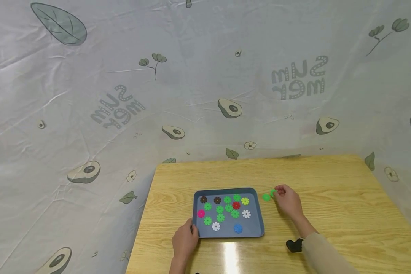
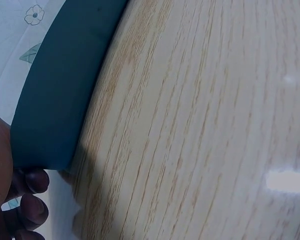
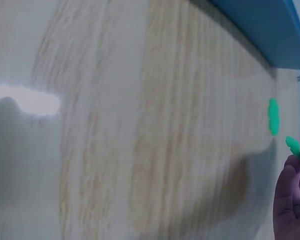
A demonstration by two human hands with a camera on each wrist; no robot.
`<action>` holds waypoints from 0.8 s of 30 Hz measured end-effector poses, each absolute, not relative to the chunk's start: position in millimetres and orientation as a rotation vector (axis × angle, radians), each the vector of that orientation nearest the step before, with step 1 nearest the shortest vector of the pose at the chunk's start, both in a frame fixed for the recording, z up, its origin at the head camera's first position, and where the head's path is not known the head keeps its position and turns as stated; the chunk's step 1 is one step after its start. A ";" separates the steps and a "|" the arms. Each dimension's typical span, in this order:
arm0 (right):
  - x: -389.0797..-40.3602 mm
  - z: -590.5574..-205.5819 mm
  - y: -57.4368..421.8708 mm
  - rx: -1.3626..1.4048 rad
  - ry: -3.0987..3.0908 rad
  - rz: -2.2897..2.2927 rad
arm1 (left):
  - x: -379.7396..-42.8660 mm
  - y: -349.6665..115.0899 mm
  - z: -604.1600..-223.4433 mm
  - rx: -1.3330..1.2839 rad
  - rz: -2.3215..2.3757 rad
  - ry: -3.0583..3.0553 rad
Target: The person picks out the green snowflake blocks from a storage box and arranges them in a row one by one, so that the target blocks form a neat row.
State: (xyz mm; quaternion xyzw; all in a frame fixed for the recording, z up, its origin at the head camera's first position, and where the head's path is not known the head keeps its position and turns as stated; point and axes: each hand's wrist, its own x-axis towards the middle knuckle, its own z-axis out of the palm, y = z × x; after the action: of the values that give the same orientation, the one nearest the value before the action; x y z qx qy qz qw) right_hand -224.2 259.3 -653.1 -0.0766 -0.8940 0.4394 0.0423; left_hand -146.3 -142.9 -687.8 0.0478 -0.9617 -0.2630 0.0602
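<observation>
Pinching a green snowflake disc [image 3: 292, 144] between finger and thumb, the right hand [image 1: 289, 201] has its grip just above the desk [image 1: 346, 205], to the right of the tray. Near it, another green disc [image 1: 266, 197] lies flat on the wood, between the tray and that hand. The left hand [image 1: 185, 239] has its grip on the near left corner of the blue-gray tray [image 1: 226, 233], with its fingers curled at the edge. In the tray lie lots of green discs [image 1: 220, 209], two brown ones [image 1: 203, 199], two white ones [image 1: 246, 214], and one each of red [image 1: 236, 205], yellow [image 1: 245, 201], pink [image 1: 201, 213] and blue [image 1: 238, 228]. A small black thing [image 1: 293, 246] sits by the right sleeve [image 1: 323, 253]; I cannot tell what it is. Behind the desk hangs a pale cloth [image 1: 198, 76] with avocados and leaves on it.
</observation>
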 end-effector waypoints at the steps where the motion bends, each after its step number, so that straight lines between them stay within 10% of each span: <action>1: -224.5 -655.5 260.8 -0.229 -2.750 1.329 | -146.5 -143.1 -688.5 0.145 -0.791 -2.912; 24: -229.8 -670.1 261.8 -0.198 -2.849 1.210 | -145.5 -142.9 -688.6 0.121 -0.794 -2.877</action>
State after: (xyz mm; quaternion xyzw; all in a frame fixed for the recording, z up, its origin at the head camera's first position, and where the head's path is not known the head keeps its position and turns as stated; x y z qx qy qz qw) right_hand -229.8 261.8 -670.1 -0.0637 -0.9184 0.3900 0.0202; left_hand -145.5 -142.9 -688.6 0.0405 -0.9603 -0.2650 0.0771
